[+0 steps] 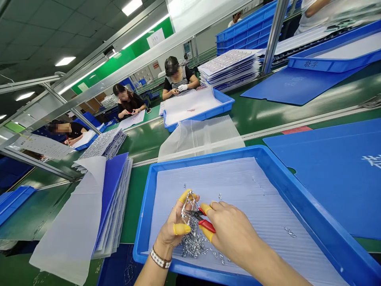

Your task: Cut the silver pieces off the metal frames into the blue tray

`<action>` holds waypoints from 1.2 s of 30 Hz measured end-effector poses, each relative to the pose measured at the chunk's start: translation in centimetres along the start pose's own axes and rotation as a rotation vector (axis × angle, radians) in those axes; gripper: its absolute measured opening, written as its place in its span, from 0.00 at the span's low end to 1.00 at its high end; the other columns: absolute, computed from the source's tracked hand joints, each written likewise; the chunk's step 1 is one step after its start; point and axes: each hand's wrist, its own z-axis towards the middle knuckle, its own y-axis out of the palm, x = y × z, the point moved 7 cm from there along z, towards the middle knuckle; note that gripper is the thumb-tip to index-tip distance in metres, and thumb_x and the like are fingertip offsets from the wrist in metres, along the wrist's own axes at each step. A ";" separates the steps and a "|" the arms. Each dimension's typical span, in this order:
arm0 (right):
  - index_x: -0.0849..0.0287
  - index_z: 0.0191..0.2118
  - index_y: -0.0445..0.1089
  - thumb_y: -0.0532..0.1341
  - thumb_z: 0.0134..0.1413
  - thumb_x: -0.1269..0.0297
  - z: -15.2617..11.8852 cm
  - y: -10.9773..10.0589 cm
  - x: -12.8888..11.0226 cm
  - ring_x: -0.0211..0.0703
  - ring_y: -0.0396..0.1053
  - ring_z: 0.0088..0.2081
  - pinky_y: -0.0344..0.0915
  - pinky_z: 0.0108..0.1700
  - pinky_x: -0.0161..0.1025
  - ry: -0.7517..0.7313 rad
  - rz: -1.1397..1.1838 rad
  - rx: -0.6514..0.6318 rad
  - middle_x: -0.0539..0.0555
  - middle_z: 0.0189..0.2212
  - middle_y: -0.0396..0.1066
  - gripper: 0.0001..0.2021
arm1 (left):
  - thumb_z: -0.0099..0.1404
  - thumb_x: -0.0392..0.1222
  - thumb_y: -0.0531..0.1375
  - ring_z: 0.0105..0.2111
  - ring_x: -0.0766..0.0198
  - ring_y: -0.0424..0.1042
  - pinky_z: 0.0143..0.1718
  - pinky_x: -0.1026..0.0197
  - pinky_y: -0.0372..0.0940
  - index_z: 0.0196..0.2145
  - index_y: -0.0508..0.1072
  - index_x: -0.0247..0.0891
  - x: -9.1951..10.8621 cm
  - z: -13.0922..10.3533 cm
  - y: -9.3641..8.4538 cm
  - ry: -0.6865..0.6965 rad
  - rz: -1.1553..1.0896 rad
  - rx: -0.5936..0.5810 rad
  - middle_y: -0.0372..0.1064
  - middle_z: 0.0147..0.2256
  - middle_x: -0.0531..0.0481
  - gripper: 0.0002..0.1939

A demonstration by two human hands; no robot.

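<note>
Big workshop-type room, dark panelled ceiling [59, 24], lit ceiling lamp [132, 7], green strip of wall [127, 57] at the back. Long green table [137, 186] up front, people [180, 77] in dark tops bent over work beyond. Plain blue sheet [327, 171] lying to the right, stack of white sheets [119, 214] to the left.

Front and centre: blue plastic tray [145, 206], lined with white sheeting [238, 178]. Right hand [226, 222] over it, yellow finger cots on, wrapped around red-handled cutting pliers [207, 226]. Left hand [174, 224] half curled, also in yellow cots, beaded bracelet [160, 258] at the wrist, spiky silver metal frame [190, 197] held up between thumb and fingers, over the tray. Pliers' dark blades right at the frame. Heap of small silver pieces [193, 245] just below, plus a few strays on the liner.

Now the murky bits: a person [312, 14] at top right cut off by the edge, part of the heap hidden behind the hands, exact bite of the blades too small to make out.

Writing: big white characters [372, 160] on the blue sheet, cropped at the edge. Dark handwritten characters [311, 64] on another tray, not clear enough to read. No luck with the wall notices either.
</note>
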 end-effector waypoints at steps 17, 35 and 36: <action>0.58 0.34 0.72 0.59 0.51 0.66 -0.1 0.1 0.1 0.52 0.72 0.32 0.63 0.33 0.42 -0.027 0.040 -0.006 0.57 0.29 0.74 0.06 | 0.42 0.47 0.72 0.65 0.41 0.45 0.65 0.42 0.39 0.62 0.58 0.43 0.3 -0.2 -0.6 -0.009 0.197 0.019 0.56 0.62 0.39 0.51; 0.58 0.33 0.72 0.60 0.51 0.66 -0.2 0.3 0.4 0.51 0.73 0.31 0.60 0.30 0.39 -0.005 0.048 -0.053 0.56 0.29 0.74 0.05 | 0.45 0.45 0.71 0.65 0.44 0.46 0.65 0.42 0.41 0.62 0.59 0.44 0.3 -0.4 -0.9 0.000 0.306 0.028 0.56 0.62 0.41 0.47; 0.57 0.33 0.72 0.60 0.51 0.65 -0.2 0.3 0.4 0.50 0.73 0.30 0.60 0.29 0.39 -0.002 0.049 -0.054 0.56 0.29 0.74 0.05 | 0.44 0.45 0.71 0.65 0.44 0.46 0.65 0.42 0.41 0.61 0.60 0.44 0.3 -0.4 -0.9 0.001 0.281 0.033 0.57 0.62 0.42 0.47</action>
